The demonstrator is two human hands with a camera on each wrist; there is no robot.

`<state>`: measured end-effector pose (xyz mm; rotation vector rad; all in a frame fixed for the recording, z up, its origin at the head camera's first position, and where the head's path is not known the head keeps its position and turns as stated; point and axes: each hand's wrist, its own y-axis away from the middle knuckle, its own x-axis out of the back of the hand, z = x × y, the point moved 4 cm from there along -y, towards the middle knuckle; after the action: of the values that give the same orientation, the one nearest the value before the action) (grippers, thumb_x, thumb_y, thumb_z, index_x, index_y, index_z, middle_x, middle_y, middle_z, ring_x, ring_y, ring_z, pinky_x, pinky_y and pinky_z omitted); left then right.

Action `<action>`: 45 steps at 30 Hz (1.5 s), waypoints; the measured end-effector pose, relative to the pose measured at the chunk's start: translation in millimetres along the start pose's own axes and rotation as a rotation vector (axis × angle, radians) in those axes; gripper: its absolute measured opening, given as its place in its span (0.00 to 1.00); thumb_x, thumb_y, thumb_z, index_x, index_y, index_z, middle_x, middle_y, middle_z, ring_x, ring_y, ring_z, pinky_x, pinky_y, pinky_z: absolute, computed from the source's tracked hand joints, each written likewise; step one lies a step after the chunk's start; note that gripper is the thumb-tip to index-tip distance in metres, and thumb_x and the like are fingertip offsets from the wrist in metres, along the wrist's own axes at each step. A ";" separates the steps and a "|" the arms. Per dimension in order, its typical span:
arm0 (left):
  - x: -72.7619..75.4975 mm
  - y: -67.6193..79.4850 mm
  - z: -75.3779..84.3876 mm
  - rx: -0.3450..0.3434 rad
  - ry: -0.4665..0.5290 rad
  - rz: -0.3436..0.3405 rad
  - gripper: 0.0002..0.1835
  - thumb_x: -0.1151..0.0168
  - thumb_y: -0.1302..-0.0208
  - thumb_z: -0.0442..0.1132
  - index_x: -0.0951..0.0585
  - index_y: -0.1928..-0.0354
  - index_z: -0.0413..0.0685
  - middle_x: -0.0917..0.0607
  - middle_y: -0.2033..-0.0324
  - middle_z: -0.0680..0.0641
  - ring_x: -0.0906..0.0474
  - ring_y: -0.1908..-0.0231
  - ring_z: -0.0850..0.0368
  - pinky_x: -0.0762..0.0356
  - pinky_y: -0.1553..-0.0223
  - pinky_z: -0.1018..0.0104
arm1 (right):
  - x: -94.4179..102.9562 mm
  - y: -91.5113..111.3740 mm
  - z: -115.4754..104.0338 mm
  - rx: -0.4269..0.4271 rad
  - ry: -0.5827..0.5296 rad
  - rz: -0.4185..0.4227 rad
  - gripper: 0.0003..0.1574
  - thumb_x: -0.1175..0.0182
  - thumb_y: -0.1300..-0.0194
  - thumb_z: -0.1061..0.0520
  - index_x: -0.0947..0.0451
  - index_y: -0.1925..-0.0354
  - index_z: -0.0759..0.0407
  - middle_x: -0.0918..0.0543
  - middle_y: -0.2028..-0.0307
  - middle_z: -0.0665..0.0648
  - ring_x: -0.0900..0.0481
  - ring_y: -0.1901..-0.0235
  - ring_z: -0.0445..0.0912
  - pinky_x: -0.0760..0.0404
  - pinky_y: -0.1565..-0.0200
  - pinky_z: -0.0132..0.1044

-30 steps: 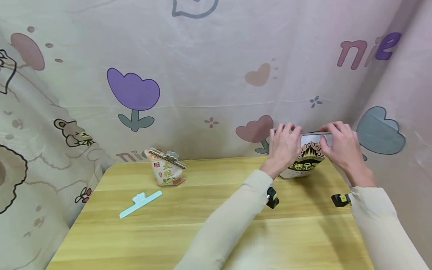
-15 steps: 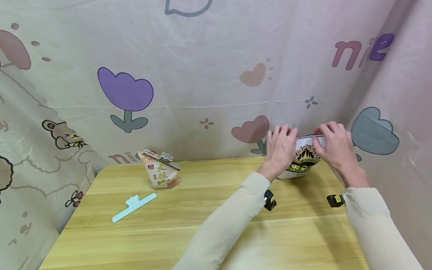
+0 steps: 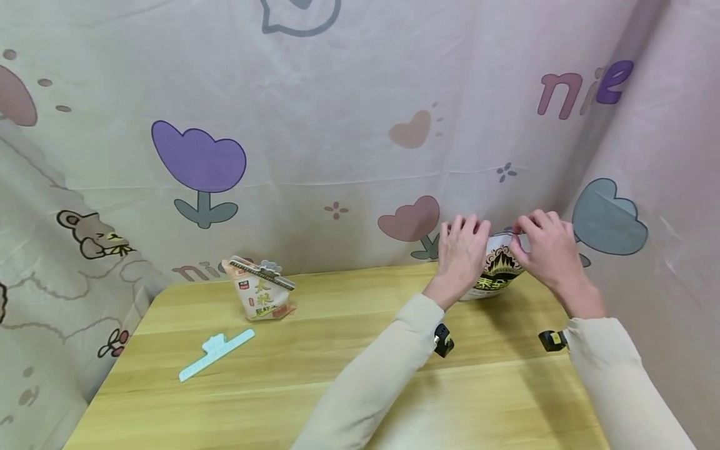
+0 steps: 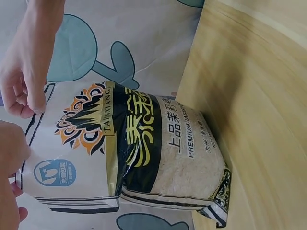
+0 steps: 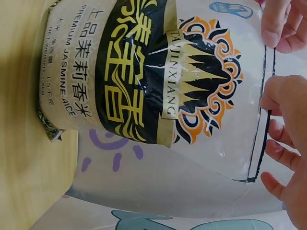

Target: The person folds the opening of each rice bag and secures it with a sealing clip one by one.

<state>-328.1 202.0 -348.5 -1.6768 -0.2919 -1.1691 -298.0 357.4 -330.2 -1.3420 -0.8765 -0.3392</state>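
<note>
A bag of jasmine rice (image 3: pixel 499 265) stands upright at the right rear of the table, with white top, black band and gold lettering. My left hand (image 3: pixel 464 253) pinches its top edge at the left corner. Further right along that edge, my right hand (image 3: pixel 548 256) pinches it between thumb and fingers. In the left wrist view, the rice bag (image 4: pixel 144 139) shows its whole front, and both hands are at its rim. The right wrist view has the bag's dark-trimmed top edge under my right thumb, with the right corner of the bag (image 5: pixel 230 158) beyond the hand.
A pale blue bag clip (image 3: pixel 216 354) lies on the wooden table (image 3: pixel 315 387) at the left. Behind it stands a small food pouch (image 3: pixel 261 294) with a clip (image 3: pixel 264 272) across its top. A printed curtain (image 3: pixel 337 125) hangs close behind the table.
My right hand has slid left along the bag's top edge, closer to my left hand. The head view has turned slightly right, so the scene sits further left. Clip and pouch stay put.
</note>
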 end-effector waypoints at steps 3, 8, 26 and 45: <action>0.8 3.1 -3.6 -0.011 -0.007 0.015 0.12 0.34 0.31 0.47 0.21 0.48 0.63 0.21 0.50 0.59 0.30 0.50 0.59 0.34 0.43 0.60 | -3.4 0.2 -4.9 0.019 -0.007 0.013 0.06 0.36 0.43 0.62 0.24 0.66 0.60 0.23 0.64 0.63 0.28 0.60 0.63 0.30 0.59 0.65; 0.8 10.7 -13.1 -0.017 -0.013 0.041 0.09 0.37 0.30 0.48 0.21 0.50 0.63 0.20 0.50 0.60 0.29 0.50 0.58 0.34 0.44 0.57 | -7.4 -2.2 -15.3 0.061 -0.011 0.026 0.06 0.39 0.41 0.59 0.25 0.67 0.60 0.23 0.65 0.63 0.29 0.61 0.63 0.31 0.56 0.64; 17.9 57.0 -48.4 -0.045 0.080 0.143 0.03 0.40 0.28 0.44 0.20 0.57 0.58 0.21 0.57 0.58 0.30 0.54 0.56 0.34 0.48 0.57 | -13.0 5.8 -66.6 0.134 -0.123 0.094 0.04 0.42 0.41 0.61 0.26 0.68 0.62 0.26 0.69 0.58 0.29 0.66 0.59 0.28 0.58 0.58; 77.2 137.3 -97.6 -0.022 0.236 0.255 0.03 0.34 0.36 0.37 0.18 0.62 0.52 0.18 0.59 0.55 0.26 0.52 0.55 0.34 0.43 0.51 | -9.1 15.9 -160.0 0.142 -0.346 0.133 0.04 0.44 0.40 0.61 0.23 0.67 0.60 0.24 0.67 0.55 0.31 0.66 0.53 0.35 0.60 0.45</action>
<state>-252.0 34.3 -368.4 -1.5255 0.0805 -1.1648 -236.8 209.1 -344.3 -1.3385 -1.0692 0.0616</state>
